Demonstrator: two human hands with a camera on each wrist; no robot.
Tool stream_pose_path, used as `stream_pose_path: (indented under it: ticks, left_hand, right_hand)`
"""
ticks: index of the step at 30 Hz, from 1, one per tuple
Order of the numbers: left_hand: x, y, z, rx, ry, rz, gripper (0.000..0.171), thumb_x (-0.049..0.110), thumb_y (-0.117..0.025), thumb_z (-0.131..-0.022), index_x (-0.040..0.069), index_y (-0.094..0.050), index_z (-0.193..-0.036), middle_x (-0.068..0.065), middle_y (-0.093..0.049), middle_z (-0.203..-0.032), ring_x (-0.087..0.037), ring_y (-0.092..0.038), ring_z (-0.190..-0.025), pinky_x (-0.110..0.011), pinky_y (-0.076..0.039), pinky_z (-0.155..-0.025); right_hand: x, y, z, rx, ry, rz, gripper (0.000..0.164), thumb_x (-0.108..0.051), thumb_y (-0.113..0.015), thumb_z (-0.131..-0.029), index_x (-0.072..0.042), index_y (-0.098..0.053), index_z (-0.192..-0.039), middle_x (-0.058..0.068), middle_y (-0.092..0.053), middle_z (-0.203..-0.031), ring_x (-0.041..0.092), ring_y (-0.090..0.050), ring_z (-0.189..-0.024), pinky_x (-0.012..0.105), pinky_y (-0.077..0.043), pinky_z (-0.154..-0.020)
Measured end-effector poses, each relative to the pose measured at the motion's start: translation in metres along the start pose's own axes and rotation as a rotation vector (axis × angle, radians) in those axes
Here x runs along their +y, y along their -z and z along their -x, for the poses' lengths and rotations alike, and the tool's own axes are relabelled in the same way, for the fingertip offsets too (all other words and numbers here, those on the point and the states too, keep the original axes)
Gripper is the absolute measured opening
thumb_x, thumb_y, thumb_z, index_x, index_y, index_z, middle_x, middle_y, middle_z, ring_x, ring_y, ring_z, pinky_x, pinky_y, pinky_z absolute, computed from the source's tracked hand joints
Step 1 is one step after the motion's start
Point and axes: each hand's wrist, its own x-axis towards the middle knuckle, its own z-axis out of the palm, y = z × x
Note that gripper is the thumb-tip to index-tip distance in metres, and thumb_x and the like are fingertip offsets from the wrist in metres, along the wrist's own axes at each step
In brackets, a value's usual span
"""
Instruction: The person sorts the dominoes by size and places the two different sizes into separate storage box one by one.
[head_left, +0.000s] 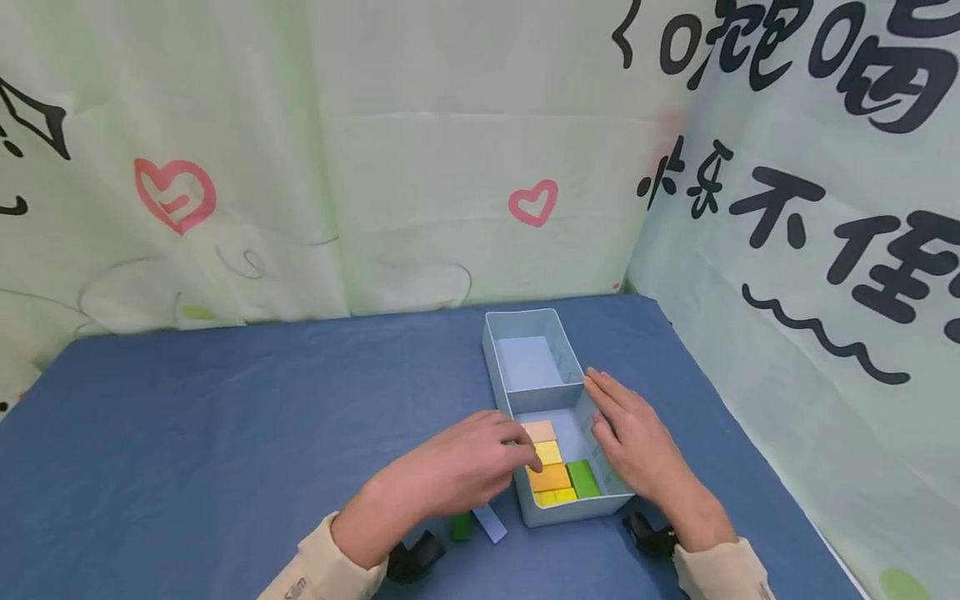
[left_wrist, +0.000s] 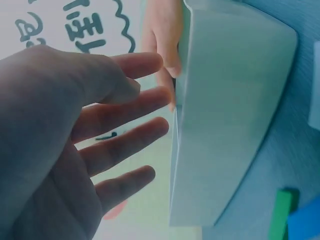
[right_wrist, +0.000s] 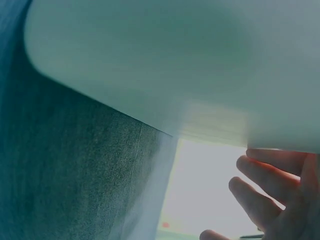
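A pale blue two-compartment box (head_left: 517, 400) stands on the table in the head view. Its near compartment holds several coloured blocks: a peach block (head_left: 539, 431), yellow ones, an orange block (head_left: 550, 477) and a green block (head_left: 582, 478). My left hand (head_left: 483, 458) hovers across the box's left rim, fingertips close over the blocks. In the left wrist view its fingers (left_wrist: 125, 107) are spread and loosely bent, with nothing between them. Along the right rim lies my right hand (head_left: 641, 437), its fingers fairly straight and touching the wall; the right wrist view shows fingertips at the box's edge.
Beside the box's near left side, partly under my left arm, lie a blue block (head_left: 490, 524) and a dark green block (head_left: 461, 526). A blue cloth (head_left: 262, 433) covers the table. Printed curtains (head_left: 420, 167) hang behind it and along its right side.
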Motion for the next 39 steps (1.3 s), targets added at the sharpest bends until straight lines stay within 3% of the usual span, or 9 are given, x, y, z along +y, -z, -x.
stream_pose_path:
  ticks: [3, 9, 20, 31, 39]
  left_hand:
    - [-0.004, -0.003, 0.011, 0.042, -0.004, 0.005, 0.032, 0.003, -0.057, -0.095, 0.023, -0.071, -0.116, 0.005, -0.068, -0.117, -0.013, -0.061, -0.112, -0.027, -0.044, -0.106]
    - [-0.006, -0.008, 0.027, 0.055, 0.005, -0.011, 0.029, 0.006, -0.061, -0.093, 0.022, -0.071, -0.115, 0.004, -0.067, -0.116, -0.014, -0.06, -0.114, -0.028, -0.044, -0.107]
    - [-0.012, -0.019, 0.049, 0.129, 0.043, 0.086, 0.031, 0.0, -0.058, -0.093, 0.02, -0.071, -0.112, 0.004, -0.066, -0.115, -0.016, -0.06, -0.115, -0.032, -0.045, -0.107]
    - [-0.029, -0.022, 0.067, 0.112, 0.142, 0.115, 0.028, 0.001, -0.061, -0.093, 0.018, -0.071, -0.112, 0.003, -0.067, -0.112, -0.017, -0.062, -0.112, -0.037, -0.049, -0.101]
    - [-0.037, -0.031, 0.066, 0.101, 0.236, 0.145, 0.022, 0.006, -0.062, -0.095, 0.015, -0.07, -0.114, -0.001, -0.067, -0.111, -0.019, -0.065, -0.101, -0.037, -0.055, -0.087]
  right_hand:
    - [-0.001, -0.001, 0.0, -0.02, -0.022, -0.004, 0.051, -0.014, -0.048, -0.101, -0.005, -0.041, -0.15, 0.015, -0.037, -0.158, 0.038, -0.035, -0.145, 0.065, -0.026, -0.114]
    - [0.0, 0.002, 0.0, -0.098, -0.06, -0.008, 0.055, -0.026, -0.044, -0.105, -0.011, -0.031, -0.156, 0.016, -0.028, -0.162, 0.041, -0.025, -0.148, 0.069, -0.018, -0.114]
    - [-0.002, 0.011, 0.001, -0.246, -0.119, 0.024, 0.073, -0.052, -0.045, -0.102, -0.022, -0.014, -0.16, 0.013, -0.007, -0.167, 0.043, -0.006, -0.152, 0.075, -0.005, -0.111]
    - [-0.005, 0.005, 0.001, -0.23, -0.133, 0.05, 0.073, -0.051, -0.045, -0.102, -0.023, -0.01, -0.161, 0.013, -0.009, -0.167, 0.043, -0.007, -0.152, 0.076, -0.005, -0.111]
    - [-0.004, 0.004, 0.002, -0.235, -0.158, 0.026, 0.073, -0.049, -0.045, -0.102, -0.023, -0.011, -0.161, 0.016, -0.011, -0.166, 0.045, -0.008, -0.151, 0.076, -0.006, -0.111]
